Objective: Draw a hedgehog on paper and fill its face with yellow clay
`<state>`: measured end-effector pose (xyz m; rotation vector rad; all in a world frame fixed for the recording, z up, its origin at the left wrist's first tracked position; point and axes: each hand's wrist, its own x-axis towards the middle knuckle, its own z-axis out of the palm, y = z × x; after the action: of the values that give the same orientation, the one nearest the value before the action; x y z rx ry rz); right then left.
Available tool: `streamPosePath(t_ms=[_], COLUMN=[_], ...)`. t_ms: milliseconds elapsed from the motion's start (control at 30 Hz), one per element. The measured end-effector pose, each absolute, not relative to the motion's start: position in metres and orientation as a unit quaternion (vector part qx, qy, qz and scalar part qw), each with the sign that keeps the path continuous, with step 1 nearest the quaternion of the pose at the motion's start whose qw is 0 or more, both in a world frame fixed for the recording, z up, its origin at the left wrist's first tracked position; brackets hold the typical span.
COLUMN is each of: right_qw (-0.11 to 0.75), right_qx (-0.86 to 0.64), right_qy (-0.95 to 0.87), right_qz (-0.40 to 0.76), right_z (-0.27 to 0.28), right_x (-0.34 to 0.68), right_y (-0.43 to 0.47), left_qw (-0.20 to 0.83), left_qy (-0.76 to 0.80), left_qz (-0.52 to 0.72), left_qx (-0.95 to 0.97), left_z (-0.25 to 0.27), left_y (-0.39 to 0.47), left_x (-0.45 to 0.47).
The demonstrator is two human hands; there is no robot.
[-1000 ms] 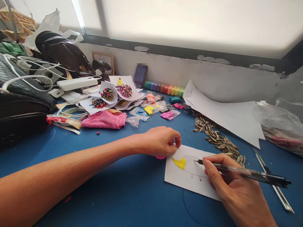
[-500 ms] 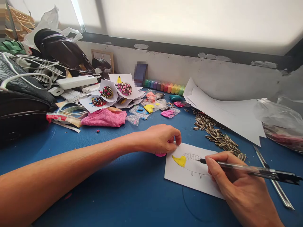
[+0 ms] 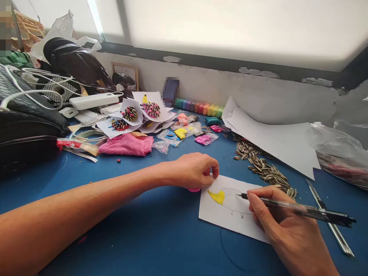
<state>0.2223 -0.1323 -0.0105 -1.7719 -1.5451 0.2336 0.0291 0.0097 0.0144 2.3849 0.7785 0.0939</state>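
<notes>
A small white paper card (image 3: 212, 212) lies on the blue tabletop, bearing a pen-drawn animal outline with short legs and scale-like marks on its back. Yellow clay (image 3: 217, 197) fills the animal's pointed head. Between thumb and fingers my right hand (image 3: 290, 226) grips a black pen (image 3: 296, 207), its tip on the drawn back. My left hand (image 3: 195, 168) has its fingers curled, thumb and fingertips pressing the card's upper left corner. Partly under that hand shows something pink (image 3: 194, 189), mostly hidden.
Sunflower seeds (image 3: 267, 170) lie in a pile beyond the card, beside large paper sheets (image 3: 267, 130). A utility knife (image 3: 330, 218) rests at right. Clay packets (image 3: 205, 138), a pink cloth (image 3: 126, 145) and seed-covered animal pictures (image 3: 151, 109) sit farther back. A black bag (image 3: 28, 126) stands left.
My right hand and the pen have shifted very slightly, with the pen's rear end dipping left. The view has moved a little; my left hand stays at the card's corner.
</notes>
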Motion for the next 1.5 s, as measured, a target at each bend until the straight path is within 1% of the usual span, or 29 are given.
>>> streamPosePath(t_ms=[300,700,800,933,1167,1500], right_qw=[0.383,0.391,0.378,0.355,0.373,0.372], right_qx=[-0.679,-0.678,-0.700,-0.729,-0.710,-0.708], right_qy=[-0.619,-0.617,-0.595,-0.574,-0.590,-0.591], right_qz=[0.094,0.087,0.113,0.114,0.091,0.099], right_z=[-0.012,0.001,-0.002,-0.004,0.000,0.002], right_x=[0.223,0.215,0.218,0.222,0.217,0.216], right_y=[-0.132,-0.130,-0.130,-0.130,-0.130,-0.131], left_qw=[0.307,0.310,0.308,0.306,0.308,0.301], left_qy=[0.292,0.288,0.287,0.286,0.286,0.283], left_qz=[0.042,0.046,0.047,0.046,0.046,0.047], left_qx=[0.905,0.905,0.906,0.907,0.906,0.909], left_z=[0.012,0.011,0.011,0.012,0.011,0.011], left_y=[0.011,0.013,0.013,0.012,0.011,0.011], left_x=[0.029,0.029,0.029,0.029,0.030,0.030])
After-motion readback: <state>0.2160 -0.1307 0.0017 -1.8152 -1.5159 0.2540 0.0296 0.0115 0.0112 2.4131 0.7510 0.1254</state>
